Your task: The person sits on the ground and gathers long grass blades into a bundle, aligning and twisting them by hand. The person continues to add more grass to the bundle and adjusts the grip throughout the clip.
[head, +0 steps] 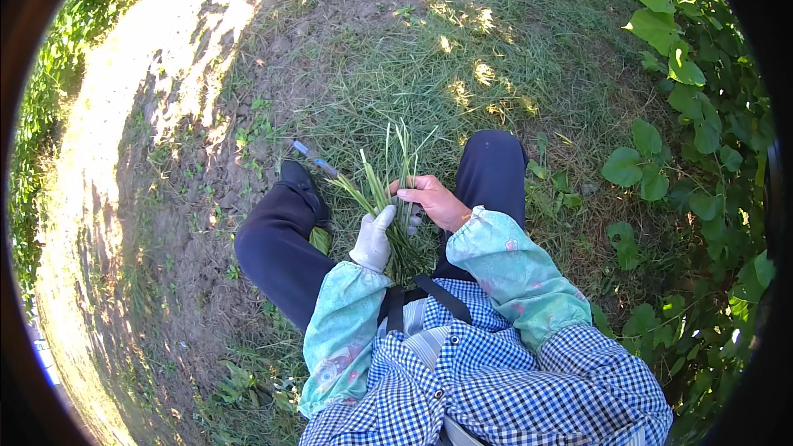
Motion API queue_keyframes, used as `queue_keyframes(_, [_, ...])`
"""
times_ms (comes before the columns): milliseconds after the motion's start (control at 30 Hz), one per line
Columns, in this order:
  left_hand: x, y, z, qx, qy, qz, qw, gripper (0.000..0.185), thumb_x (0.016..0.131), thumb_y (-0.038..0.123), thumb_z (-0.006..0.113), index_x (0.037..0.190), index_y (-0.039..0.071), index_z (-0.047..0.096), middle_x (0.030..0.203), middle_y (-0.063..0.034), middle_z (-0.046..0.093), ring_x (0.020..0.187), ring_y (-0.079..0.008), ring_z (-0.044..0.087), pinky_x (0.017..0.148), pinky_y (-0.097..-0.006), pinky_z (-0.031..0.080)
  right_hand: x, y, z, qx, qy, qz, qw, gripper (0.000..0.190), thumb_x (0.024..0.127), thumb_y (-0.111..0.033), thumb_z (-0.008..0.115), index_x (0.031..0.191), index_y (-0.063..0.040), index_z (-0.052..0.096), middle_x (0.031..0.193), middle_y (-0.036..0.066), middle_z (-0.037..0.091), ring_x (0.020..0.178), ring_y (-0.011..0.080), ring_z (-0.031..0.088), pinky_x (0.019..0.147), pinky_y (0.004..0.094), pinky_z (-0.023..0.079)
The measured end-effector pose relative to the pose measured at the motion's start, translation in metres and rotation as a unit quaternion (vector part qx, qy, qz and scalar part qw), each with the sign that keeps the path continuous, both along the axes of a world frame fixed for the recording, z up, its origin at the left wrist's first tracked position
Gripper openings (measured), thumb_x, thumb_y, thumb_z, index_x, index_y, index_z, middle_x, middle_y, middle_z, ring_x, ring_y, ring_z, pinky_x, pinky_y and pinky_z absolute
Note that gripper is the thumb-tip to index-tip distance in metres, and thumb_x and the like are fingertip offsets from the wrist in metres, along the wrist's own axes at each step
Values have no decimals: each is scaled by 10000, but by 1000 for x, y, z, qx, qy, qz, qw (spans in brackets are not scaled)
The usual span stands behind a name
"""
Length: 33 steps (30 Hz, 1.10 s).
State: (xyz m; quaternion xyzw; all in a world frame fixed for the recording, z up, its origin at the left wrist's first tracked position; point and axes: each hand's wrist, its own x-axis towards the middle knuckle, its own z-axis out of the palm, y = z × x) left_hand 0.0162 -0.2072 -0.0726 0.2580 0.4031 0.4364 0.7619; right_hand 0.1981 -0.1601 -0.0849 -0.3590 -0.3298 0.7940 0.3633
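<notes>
My left hand (374,239), in a pale work glove, is closed around a bundle of long green grass stalks (403,254). The pale cut-looking ends (373,183) fan upward above the gloved thumb, and darker blades hang below the fist. At the bundle's upper right, my bare right hand (430,200) pinches several stalks between thumb and fingers. The two hands are close together between my knees. A slim tool with a light blue and grey handle (315,158) lies on the ground beyond the bundle; its near end is hidden by the stalks.
Grass (396,80) covers the ground ahead, with bare, cracked soil (192,198) at left. My dark shoe (305,189) stands close to the tool. Broad-leaved plants (694,155) rise along the right side, and more foliage (49,136) lines the far left.
</notes>
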Motion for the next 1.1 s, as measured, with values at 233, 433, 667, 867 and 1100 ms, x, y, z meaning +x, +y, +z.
queue_keyframes(233, [-1,4,-17,-38,46,52,997,270,1041,171,619,1229,-23,635,1034,-109,730,804,-211,728,696,-317,596,-6,-1,-7,48,-18,-31,998,196,1010,-99,628,1168,-22,715,1093,37,745,975,123,692,883,304,545])
queue_keyframes(433, [1,5,-18,-49,111,102,987,233,1030,178,656,1185,4,646,918,-72,732,674,-152,702,587,-260,542,-5,-2,-5,51,-9,-26,998,219,992,-73,624,1190,-28,706,1156,56,741,1044,146,697,928,318,547])
queue_keyframes(667, [0,5,-24,13,228,108,968,138,1024,166,663,1087,44,647,778,-14,682,534,-93,597,504,-237,454,-6,0,3,43,25,-42,998,217,972,-75,656,1184,-48,695,1135,55,737,1050,161,699,926,332,555])
queue_keyframes(867, [3,4,-28,37,263,140,954,97,1036,143,639,1066,52,626,775,-3,652,529,-87,588,489,-227,439,1,6,1,46,20,-96,994,178,988,-95,660,1161,-63,685,1102,63,734,998,171,714,875,333,587])
queue_keyframes(1100, [6,3,-24,44,240,138,960,104,1062,121,583,1114,31,587,866,-41,671,578,-110,630,523,-247,485,2,6,-4,27,11,-128,991,166,963,-68,664,1125,-56,700,1045,63,746,918,162,731,764,302,594])
